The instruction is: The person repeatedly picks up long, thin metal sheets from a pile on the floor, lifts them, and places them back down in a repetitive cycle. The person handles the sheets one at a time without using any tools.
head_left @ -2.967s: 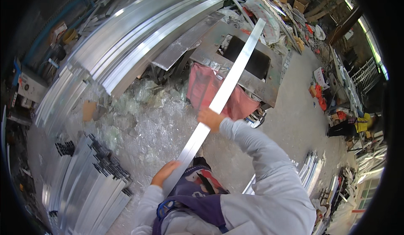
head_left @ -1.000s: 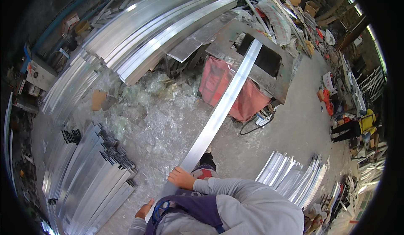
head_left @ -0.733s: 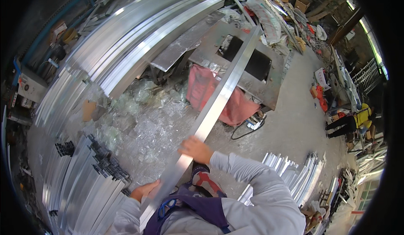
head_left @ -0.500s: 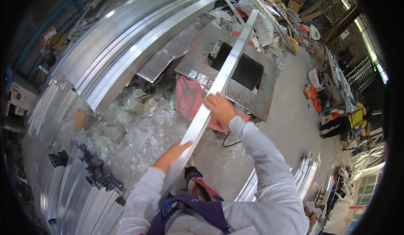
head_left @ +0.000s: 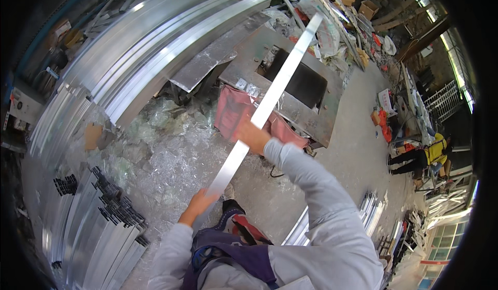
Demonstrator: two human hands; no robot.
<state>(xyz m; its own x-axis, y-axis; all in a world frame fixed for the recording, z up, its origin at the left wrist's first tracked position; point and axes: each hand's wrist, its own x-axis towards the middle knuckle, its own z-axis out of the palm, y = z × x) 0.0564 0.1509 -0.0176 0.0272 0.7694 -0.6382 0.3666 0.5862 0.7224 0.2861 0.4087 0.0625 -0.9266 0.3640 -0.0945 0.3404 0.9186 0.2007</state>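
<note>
A long, straight silver aluminium profile [head_left: 280, 86] runs slantwise from near my body up and away to the right, passing over a metal-topped work table [head_left: 236, 72] with a dark rectangular opening. My right hand [head_left: 253, 136] is closed around the profile about midway, just in front of the table, its fingers partly blurred. Nearer to me, my left hand [head_left: 197, 206] grips the same profile close to its near end, which my arm and body hide. Reddish cloth [head_left: 228, 114] hangs at the table's near side, behind my right hand.
Long aluminium profiles [head_left: 155, 46] lie stacked at the far left. Another bundle of profiles [head_left: 98, 233] with dark ends is at the near left. Crumpled clear plastic film [head_left: 161, 155] covers the floor. A person in a yellow vest [head_left: 436, 150] is at the right.
Both hands have moved down and left, toward my body. My right hand now wraps the profile from its side instead of lying over it, and the profile has turned, showing one bright face.
</note>
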